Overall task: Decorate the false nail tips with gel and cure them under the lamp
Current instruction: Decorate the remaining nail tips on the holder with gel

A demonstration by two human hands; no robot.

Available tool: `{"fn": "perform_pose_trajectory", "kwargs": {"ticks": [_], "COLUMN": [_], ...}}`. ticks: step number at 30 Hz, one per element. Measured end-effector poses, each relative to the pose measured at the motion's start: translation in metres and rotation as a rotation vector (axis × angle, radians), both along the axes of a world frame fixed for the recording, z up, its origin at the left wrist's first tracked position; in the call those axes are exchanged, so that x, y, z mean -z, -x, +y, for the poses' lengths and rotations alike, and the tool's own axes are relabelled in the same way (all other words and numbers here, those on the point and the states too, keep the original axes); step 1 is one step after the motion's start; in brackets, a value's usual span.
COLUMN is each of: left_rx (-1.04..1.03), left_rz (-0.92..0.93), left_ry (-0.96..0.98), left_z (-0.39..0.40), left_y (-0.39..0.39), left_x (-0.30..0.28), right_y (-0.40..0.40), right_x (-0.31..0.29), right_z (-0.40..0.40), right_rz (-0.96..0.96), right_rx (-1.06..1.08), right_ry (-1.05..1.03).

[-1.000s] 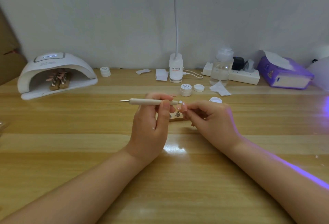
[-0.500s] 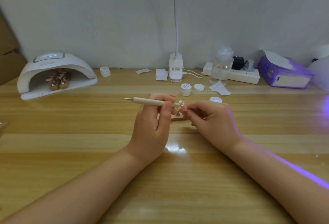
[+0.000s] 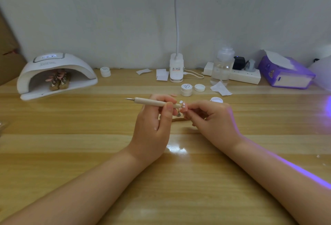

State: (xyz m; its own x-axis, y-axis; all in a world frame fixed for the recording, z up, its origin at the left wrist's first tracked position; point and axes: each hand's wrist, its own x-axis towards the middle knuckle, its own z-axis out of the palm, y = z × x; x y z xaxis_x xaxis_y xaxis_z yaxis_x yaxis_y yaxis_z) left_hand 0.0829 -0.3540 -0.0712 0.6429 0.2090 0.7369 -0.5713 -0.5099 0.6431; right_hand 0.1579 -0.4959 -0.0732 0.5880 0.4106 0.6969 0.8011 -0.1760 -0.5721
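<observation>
Frame centre: left hand [image 3: 152,126] pinches beige wooden dotting pen [image 3: 154,102], axis horizontal, tip right, touching pink nail tip [image 3: 184,107] pinched by right hand [image 3: 213,119].

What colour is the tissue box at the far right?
Purple, seen in the head view: tissue box.

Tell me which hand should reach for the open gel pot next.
Right. The right hand sits just in front of the open gel pot, while the left hand is farther off and holds the dotting tool.
</observation>
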Motion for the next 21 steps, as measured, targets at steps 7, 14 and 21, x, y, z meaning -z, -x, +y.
{"fn": "perform_pose_trajectory", "kwargs": {"ticks": [7, 14, 21], "left_rx": [-0.002, -0.006, 0.001], "left_rz": [0.001, -0.013, -0.015], "left_ry": [0.007, -0.003, 0.006], "left_z": [0.0004, -0.0007, -0.0011], "left_y": [0.0, 0.0001, 0.0], "left_x": [-0.0001, -0.0006, -0.0004], "right_y": [0.0, 0.0, 0.0001], "right_x": [0.0, 0.0005, 0.0007], "right_z": [0.0003, 0.0005, 0.0001], "right_rz": [-0.006, -0.003, -0.006], "right_rx": [0.002, -0.001, 0.001], "right_ry": [-0.004, -0.011, -0.01]}}
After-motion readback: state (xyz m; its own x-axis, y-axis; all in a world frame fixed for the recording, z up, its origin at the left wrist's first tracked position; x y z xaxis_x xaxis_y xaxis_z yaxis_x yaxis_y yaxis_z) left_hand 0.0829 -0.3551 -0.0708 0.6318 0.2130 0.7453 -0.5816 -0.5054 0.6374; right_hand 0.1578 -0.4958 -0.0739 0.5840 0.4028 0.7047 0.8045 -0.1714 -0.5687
